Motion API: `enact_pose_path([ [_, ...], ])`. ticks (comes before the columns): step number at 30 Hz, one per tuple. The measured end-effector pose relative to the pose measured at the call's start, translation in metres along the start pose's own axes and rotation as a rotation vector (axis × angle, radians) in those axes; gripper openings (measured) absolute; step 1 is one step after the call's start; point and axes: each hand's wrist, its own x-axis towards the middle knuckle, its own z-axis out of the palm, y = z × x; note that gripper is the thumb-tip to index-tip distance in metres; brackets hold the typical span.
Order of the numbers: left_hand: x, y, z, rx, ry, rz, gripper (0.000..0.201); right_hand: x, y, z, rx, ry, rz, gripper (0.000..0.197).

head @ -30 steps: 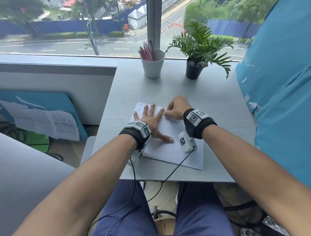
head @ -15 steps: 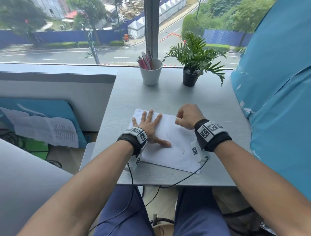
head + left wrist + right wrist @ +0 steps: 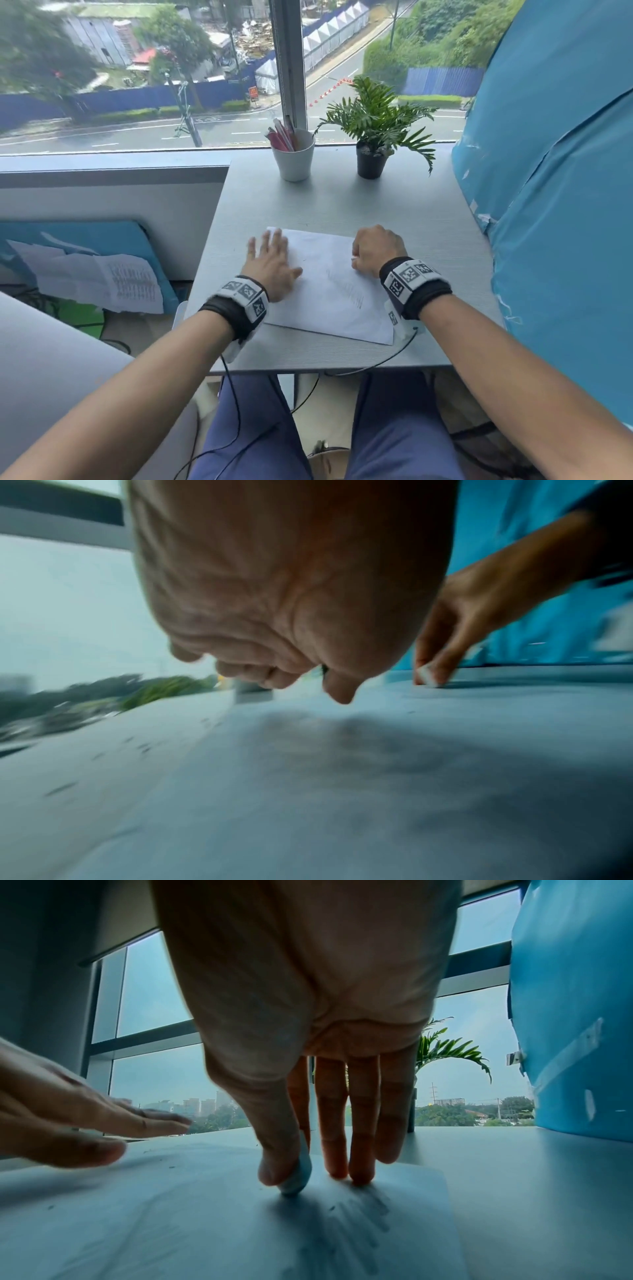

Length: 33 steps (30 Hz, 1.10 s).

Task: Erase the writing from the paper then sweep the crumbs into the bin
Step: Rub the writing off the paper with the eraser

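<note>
A white sheet of paper (image 3: 329, 294) lies on the grey table (image 3: 342, 205), with faint pencil lines (image 3: 346, 291) near its right side. My left hand (image 3: 270, 260) lies flat with straight fingers on the paper's left end, blurred. My right hand (image 3: 373, 250) pinches a small white eraser (image 3: 296, 1177) between thumb and forefinger, its tip on the paper just above the pencil marks (image 3: 346, 1229). The eraser (image 3: 428, 674) also shows from the left wrist view. Dark eraser crumbs (image 3: 161, 1150) speckle the paper. No bin is in view.
A white cup of pens (image 3: 294, 154) and a small potted plant (image 3: 373, 144) stand at the table's far edge by the window. A blue covered panel (image 3: 555, 192) borders the right side. Loose papers (image 3: 96, 277) lean below on the left. Wrist cables (image 3: 370, 363) hang over the near edge.
My left hand has slid left along the paper, from its middle to its left end. My right hand has moved right with the eraser, uncovering the pencil lines.
</note>
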Motion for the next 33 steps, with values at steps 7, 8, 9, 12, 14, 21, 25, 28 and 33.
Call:
enact_pose_path([
  [7, -0.032, 0.039, 0.030, 0.012, -0.186, 0.593, 0.081, -0.002, -0.006, -0.001, -0.032, 0.000, -0.022, 0.023],
  [8, -0.026, 0.029, 0.029, -0.003, -0.176, 0.548, 0.083, -0.003, -0.007, -0.002, -0.029, -0.002, -0.019, 0.022],
  [9, -0.019, 0.018, 0.026, -0.015, -0.166, 0.479, 0.086, -0.004, -0.008, -0.003, -0.028, -0.006, -0.015, 0.021],
  [12, 0.000, -0.016, 0.015, -0.010, -0.179, 0.233, 0.097, -0.005, -0.009, -0.004, -0.031, -0.014, -0.008, 0.018],
  [14, 0.005, -0.029, 0.007, 0.035, -0.178, 0.029, 0.103, -0.005, -0.011, -0.004, -0.039, -0.010, -0.011, 0.017],
  [21, -0.026, 0.032, 0.016, 0.063, -0.108, 0.540, 0.097, -0.001, -0.013, -0.001, -0.083, -0.015, -0.019, 0.020],
  [25, -0.019, 0.022, 0.028, -0.014, -0.139, 0.517, 0.089, 0.000, -0.012, -0.001, -0.070, -0.022, -0.010, 0.020],
  [28, -0.007, -0.016, 0.019, -0.028, -0.124, 0.296, 0.101, -0.002, -0.012, 0.000, -0.069, -0.025, -0.001, 0.019],
  [33, -0.009, -0.049, 0.008, 0.001, -0.115, -0.110, 0.110, -0.002, -0.015, -0.001, -0.092, -0.021, -0.012, 0.021],
])
